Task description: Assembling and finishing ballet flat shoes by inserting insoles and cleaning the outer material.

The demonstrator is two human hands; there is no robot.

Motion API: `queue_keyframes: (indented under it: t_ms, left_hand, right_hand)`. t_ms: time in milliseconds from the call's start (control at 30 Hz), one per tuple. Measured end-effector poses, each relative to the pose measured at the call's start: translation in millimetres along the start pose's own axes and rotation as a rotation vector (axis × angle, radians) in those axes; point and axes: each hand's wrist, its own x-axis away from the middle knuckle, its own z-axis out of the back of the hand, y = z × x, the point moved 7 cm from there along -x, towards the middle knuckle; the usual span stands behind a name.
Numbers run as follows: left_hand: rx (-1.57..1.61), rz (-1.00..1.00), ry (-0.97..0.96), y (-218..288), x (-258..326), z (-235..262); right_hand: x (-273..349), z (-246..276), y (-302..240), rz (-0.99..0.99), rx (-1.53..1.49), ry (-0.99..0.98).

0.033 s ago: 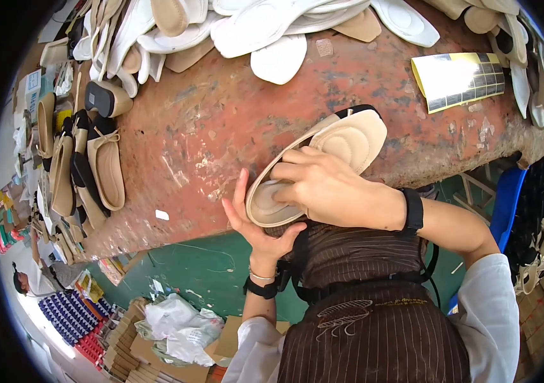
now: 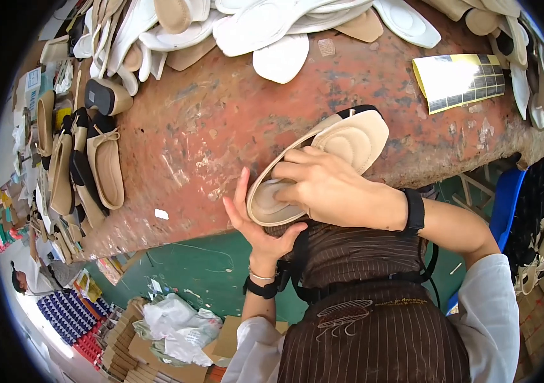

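A beige flat shoe (image 2: 256, 210) with a dark toe lies slantwise at the table's near edge, heel toward me. My left hand (image 2: 263, 241) cups its heel, thumb on the near side and fingers along the far side. Inside the shoe sits a beige cushioned insole (image 2: 347, 143). Its heel part is down in the shoe, while the wide front part lies over the opening and juts past the right side. My right hand (image 2: 323, 189) reaches across it with bent fingers pressed on the insole's middle; the fingertips are partly hidden.
White and beige insoles (image 2: 259, 29) are heaped along the far side. Finished flat shoes (image 2: 106, 169) stand at the left. A sheet of silvery stickers (image 2: 460, 83) lies at the right, near a blue crate (image 2: 508, 204). Plastic bags (image 2: 179, 325) rest below the table.
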Motion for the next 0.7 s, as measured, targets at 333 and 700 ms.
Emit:
queue_keyframes:
  t_ms: [333, 700]
  left_hand:
    - [-0.15, -0.105, -0.127, 11.4, -6.8, 1.4]
    - [-0.151, -0.012, 0.082, 17.8, -21.7, 18.7]
  right_hand:
    - [2.1, -27.7, -12.3, 0.236, -0.128, -0.221]
    - [5.9, -2.9, -29.7, 0.002, 0.401, -0.159]
